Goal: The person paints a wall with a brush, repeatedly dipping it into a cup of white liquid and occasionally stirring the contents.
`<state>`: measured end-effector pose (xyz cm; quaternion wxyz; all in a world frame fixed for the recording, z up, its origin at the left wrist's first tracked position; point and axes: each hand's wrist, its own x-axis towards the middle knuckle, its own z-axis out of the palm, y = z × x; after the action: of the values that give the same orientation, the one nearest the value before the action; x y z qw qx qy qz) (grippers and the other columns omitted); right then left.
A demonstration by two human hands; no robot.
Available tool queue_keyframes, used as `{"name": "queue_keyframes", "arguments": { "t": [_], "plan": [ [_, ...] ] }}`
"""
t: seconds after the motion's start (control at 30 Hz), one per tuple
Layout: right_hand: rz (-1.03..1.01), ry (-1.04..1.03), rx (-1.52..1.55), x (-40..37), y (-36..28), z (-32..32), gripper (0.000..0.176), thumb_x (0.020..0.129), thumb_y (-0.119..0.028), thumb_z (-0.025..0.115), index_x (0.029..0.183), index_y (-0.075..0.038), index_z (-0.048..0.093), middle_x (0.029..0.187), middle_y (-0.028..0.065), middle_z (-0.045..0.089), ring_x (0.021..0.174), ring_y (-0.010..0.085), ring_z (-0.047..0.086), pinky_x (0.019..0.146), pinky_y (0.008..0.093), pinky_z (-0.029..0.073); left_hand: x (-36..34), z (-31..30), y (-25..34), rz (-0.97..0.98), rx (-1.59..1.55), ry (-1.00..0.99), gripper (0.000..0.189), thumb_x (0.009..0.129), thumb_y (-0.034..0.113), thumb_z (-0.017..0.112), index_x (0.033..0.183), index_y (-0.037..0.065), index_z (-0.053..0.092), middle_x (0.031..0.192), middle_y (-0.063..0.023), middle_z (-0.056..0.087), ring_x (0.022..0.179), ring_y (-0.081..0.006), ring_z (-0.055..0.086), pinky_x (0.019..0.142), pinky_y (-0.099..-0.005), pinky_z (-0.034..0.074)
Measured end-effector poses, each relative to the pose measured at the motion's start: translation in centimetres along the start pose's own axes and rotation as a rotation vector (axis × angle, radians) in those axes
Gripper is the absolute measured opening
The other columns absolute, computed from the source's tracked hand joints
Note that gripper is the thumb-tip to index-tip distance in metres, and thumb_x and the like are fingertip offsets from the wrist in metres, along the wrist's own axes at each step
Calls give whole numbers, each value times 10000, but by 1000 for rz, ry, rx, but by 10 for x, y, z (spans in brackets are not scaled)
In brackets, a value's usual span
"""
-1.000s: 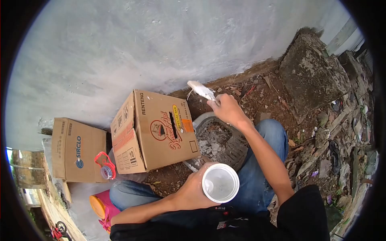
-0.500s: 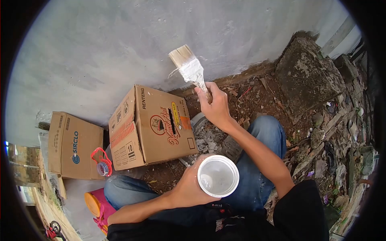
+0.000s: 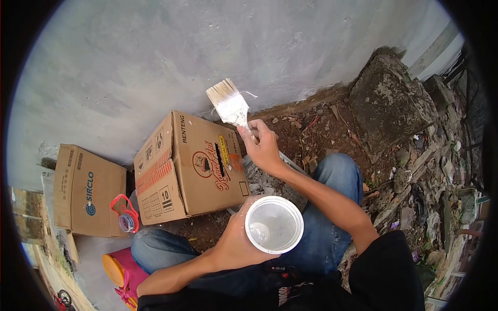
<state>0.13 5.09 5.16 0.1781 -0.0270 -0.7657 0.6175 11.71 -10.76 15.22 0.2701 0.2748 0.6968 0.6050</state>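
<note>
A wide paintbrush (image 3: 229, 105) with pale bristles and a white-coated ferrule is held by its handle in my right hand (image 3: 263, 147), bristles pointing up and left in front of the grey wall. My left hand (image 3: 233, 233) is wrapped round a white plastic tub (image 3: 274, 225), its open top facing up. A little whitish liquid seems to lie in the bottom of the tub. Just left of the brush stands a large brown carton (image 3: 210, 166).
A grey wall (image 3: 129, 62) runs across the back. At left are a smaller carton (image 3: 91, 189), a bottle with a red handle (image 3: 126, 222) and a pink-and-orange container (image 3: 127, 264). A rough stone block (image 3: 391, 101) and rubble (image 3: 415, 207) lie at right.
My right hand and the brush have moved down and to the left. The tub in my left hand has shifted slightly left, and the whole view has shifted a little.
</note>
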Motion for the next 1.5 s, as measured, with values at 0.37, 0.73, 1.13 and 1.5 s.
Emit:
{"name": "queue_keyframes", "arguments": {
  "t": [0.37, 0.73, 1.13, 1.5],
  "plan": [
    [-221, 7, -142, 37, 0, -23, 307, 923, -263, 653, 1074, -5, 586, 703, 154, 677, 624, 177, 668, 531, 340, 474, 1, 3, 3, 62, 4, 1, 877, 603, 156, 909, 1321, -2, 433, 1213, -125, 584, 1133, -209, 583, 978, -353, 453],
    [-256, 506, -504, 77, 24, -93, 252, 926, -250, 660, 986, -6, 643, 678, 112, 650, 581, 182, 599, 589, 319, 472, 4, 4, 5, 60, 22, -23, 851, 616, 160, 902, 1312, 4, 438, 1211, -132, 600, 1129, -220, 605, 965, -358, 472],
    [-365, 774, -517, 69, 30, -72, 487, 958, -89, 536, 1402, 68, 413, 897, 173, 538, 715, 223, 530, 646, 376, 436, 2, 6, 10, 85, -3, -27, 837, 616, 168, 898, 1304, 11, 449, 1182, -138, 616, 1093, -227, 628, 942, -357, 488],
    [-421, 182, -315, 1, 61, 26, 550, 915, -13, 565, 1434, 44, 391, 804, 141, 507, 639, 210, 495, 551, 346, 418, 3, 7, 4, 107, 35, -22, 864, 607, 160, 901, 1320, 5, 437, 1191, -130, 607, 1109, -226, 612, 963, -357, 472]
  ]
}}
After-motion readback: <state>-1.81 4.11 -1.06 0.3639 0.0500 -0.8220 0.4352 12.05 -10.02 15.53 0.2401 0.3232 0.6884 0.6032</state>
